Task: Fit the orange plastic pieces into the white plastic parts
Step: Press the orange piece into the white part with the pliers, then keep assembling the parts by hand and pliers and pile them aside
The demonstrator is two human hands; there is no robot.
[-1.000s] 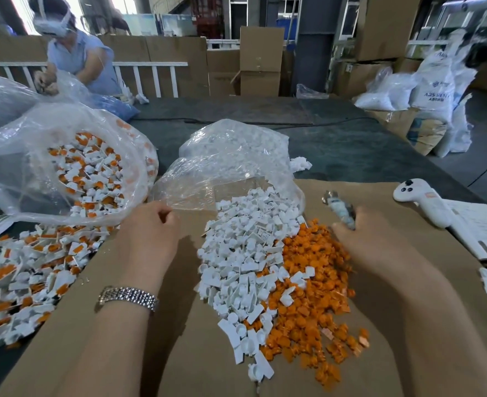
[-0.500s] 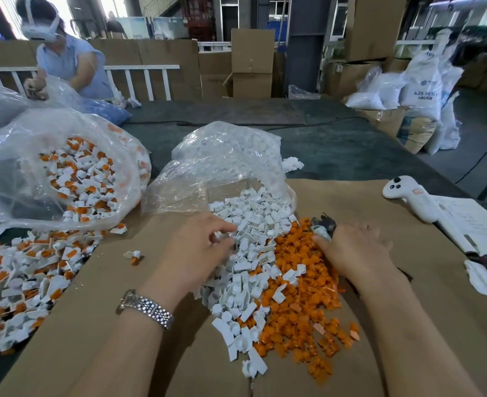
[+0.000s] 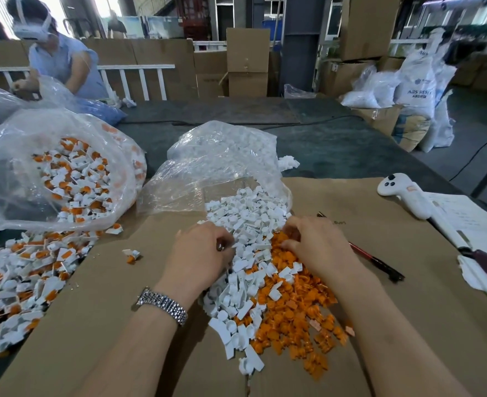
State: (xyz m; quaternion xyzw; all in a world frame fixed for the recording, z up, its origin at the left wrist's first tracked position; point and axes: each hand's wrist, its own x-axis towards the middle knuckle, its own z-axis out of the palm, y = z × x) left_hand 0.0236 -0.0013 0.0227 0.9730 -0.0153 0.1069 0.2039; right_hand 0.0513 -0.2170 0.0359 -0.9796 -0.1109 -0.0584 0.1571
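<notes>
**Sorting white and orange pieces on a cardboard-covered table**

Covering the near part of the table (image 3: 351,133) is a sheet of brown cardboard (image 3: 380,282). At the left a big clear bag (image 3: 16,167) lies open on its side, full of white parts with orange pieces already fitted; more of these assembled pieces (image 3: 19,270) lie in a loose heap in front of it. A second clear bag (image 3: 222,156) in the middle holds plain white parts, and they spill out of its mouth into a long pile of white parts (image 3: 245,224) down the cardboard. Touching that pile on its right side lies the heap of orange pieces (image 3: 291,319).

The left hand (image 3: 200,253), fingers curled, rests on the white pile; whether it pinches a part I cannot tell. The right hand (image 3: 316,242) rests with bent fingers on the top of the orange heap, its grasp hidden. One assembled piece (image 3: 132,255) lies alone on the cardboard
</notes>
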